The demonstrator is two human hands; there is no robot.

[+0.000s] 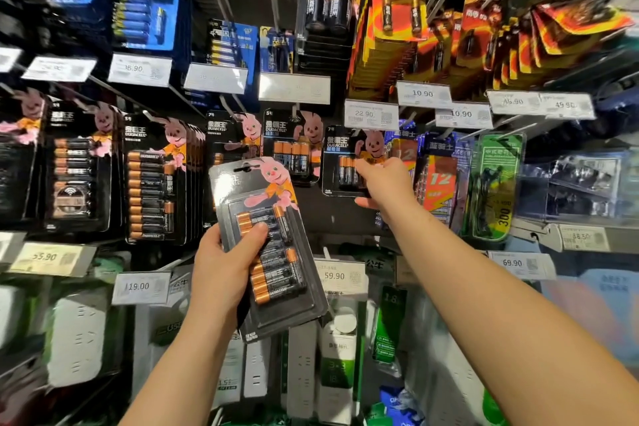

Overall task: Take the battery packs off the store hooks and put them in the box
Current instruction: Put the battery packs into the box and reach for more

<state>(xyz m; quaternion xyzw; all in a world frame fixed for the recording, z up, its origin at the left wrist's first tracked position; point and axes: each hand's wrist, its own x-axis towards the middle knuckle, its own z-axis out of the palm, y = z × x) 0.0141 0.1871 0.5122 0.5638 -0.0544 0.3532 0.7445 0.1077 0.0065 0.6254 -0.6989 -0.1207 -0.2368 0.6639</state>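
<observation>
The display wall filled almost the whole frame, with packs hanging close side by side on hooks, so the only open room was the dark gap in the middle, between the two arms. In the centre of the frame the left hand (226, 263) gripped a large battery pack (268, 245), with the thumb across its front and the fingers hidden behind the card; the pack was tilted and free of any hook. To the right of the centre, the right hand (383, 181) held the right edge of a small battery pack (345, 161) that hung just under the 22.90 price tag (370, 113); its fingertips were hidden behind the card, and its hook was hard to see. The edges of the frame were blurred, and the box was not visible. The large pack was a black card with a pink rabbit and a clear blister over a column of black and copper cells. The small pack showed the same rabbit and only a few upright cells.
</observation>
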